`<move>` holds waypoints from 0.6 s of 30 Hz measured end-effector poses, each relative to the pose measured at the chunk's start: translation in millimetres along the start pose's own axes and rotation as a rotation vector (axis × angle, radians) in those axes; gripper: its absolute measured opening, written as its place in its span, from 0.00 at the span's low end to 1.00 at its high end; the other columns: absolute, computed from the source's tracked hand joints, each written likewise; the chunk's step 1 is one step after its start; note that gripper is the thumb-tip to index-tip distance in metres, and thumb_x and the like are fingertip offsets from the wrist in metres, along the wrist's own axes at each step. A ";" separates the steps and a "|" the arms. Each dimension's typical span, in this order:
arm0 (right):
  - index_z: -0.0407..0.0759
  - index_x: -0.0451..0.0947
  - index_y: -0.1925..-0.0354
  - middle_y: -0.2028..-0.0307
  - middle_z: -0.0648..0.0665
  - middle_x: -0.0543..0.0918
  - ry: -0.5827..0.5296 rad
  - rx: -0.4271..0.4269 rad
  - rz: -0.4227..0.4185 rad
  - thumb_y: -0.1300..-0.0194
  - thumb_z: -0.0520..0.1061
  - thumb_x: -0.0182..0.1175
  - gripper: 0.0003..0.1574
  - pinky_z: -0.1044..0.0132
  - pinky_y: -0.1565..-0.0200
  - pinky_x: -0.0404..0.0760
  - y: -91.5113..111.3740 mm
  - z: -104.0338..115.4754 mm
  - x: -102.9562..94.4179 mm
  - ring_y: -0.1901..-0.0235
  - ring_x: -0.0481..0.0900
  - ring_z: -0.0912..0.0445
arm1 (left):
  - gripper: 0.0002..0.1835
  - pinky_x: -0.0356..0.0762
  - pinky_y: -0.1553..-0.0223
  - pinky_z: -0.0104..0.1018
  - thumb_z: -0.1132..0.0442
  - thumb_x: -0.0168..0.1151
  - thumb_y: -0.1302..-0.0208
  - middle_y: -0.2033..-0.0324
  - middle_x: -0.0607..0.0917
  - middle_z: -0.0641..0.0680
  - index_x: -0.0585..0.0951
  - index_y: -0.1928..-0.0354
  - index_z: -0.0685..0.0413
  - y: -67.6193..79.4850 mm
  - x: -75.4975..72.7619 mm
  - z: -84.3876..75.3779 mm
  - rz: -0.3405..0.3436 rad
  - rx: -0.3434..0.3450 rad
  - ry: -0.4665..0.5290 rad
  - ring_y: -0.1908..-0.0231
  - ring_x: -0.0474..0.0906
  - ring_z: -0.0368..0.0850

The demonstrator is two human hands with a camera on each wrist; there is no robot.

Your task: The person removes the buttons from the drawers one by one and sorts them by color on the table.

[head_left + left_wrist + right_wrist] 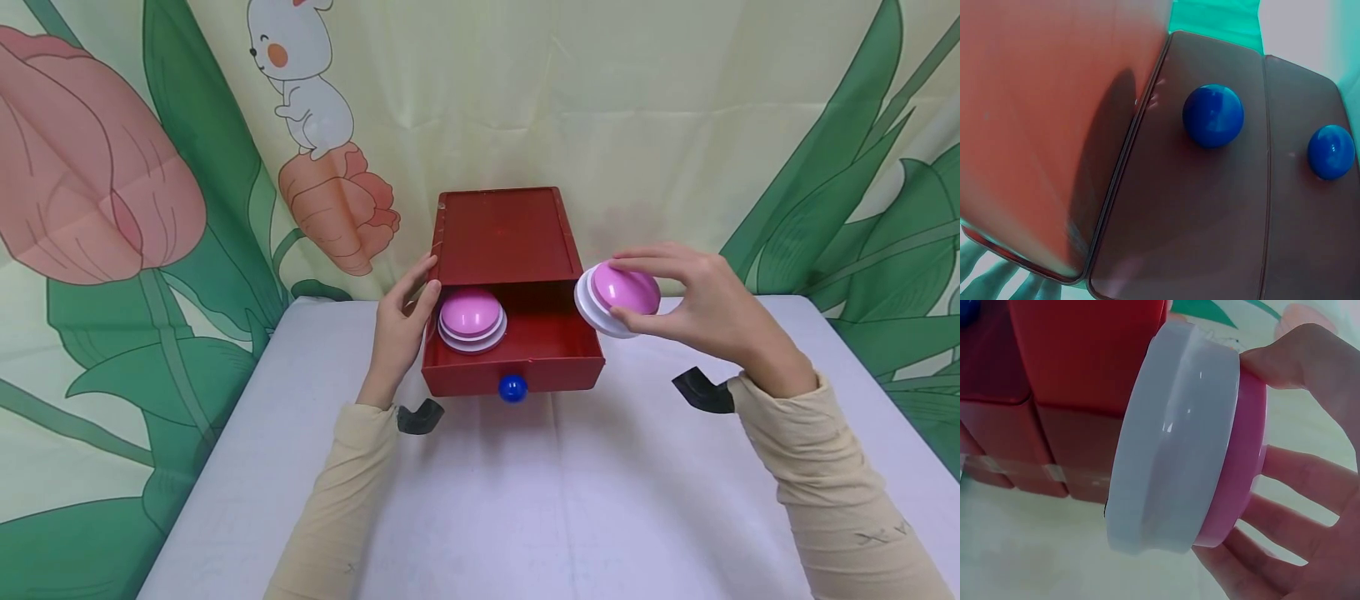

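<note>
My right hand (708,300) pinches a round white button with a pink domed top (626,288) by its pink part, thumb on one side and fingers on the other. It is tilted and held just right of the open drawer (551,375). Inside that drawer, at the left, sits a second pink-and-white button (471,317), pink side up. The red drawer cabinet (502,233) stands at the table's back. Against its left side lies my left hand (401,325), fingers extended along the wall. In the right wrist view the held button (1172,444) is beside the red cabinet.
A blue knob (513,388) sticks out from the open drawer's front. Below it, closed drawers carry more blue knobs (1213,116). The white cloth-covered table (480,500) extends toward me. A printed curtain (637,125) hangs right behind the cabinet.
</note>
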State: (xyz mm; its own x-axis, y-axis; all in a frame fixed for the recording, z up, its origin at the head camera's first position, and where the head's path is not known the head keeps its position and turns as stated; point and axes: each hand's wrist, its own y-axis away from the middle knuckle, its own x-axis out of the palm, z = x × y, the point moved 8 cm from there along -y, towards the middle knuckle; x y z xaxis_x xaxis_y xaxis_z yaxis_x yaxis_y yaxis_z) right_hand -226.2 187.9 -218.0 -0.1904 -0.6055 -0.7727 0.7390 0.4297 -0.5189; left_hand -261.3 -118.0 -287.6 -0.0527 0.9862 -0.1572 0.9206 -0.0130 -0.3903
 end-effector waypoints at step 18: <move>0.42 0.83 0.45 0.48 0.41 0.85 -0.001 0.081 -0.001 0.50 0.39 0.76 0.31 0.90 0.56 0.68 6.5 -28.6 4.3 0.46 0.79 0.47 | 0.24 0.70 0.34 0.48 0.63 0.56 0.27 0.29 0.68 0.59 0.72 0.32 0.60 0.2 -0.4 0.5 -0.004 0.002 0.008 0.32 0.69 0.52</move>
State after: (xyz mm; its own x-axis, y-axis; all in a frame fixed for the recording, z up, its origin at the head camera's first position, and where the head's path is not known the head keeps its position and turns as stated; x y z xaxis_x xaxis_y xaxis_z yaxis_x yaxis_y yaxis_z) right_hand -240.7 207.3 -235.1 -0.1900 -0.6068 -0.7718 0.7889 0.3736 -0.4879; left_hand -261.3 -118.5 -288.1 -0.0536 0.9875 -0.1480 0.9197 -0.0089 -0.3925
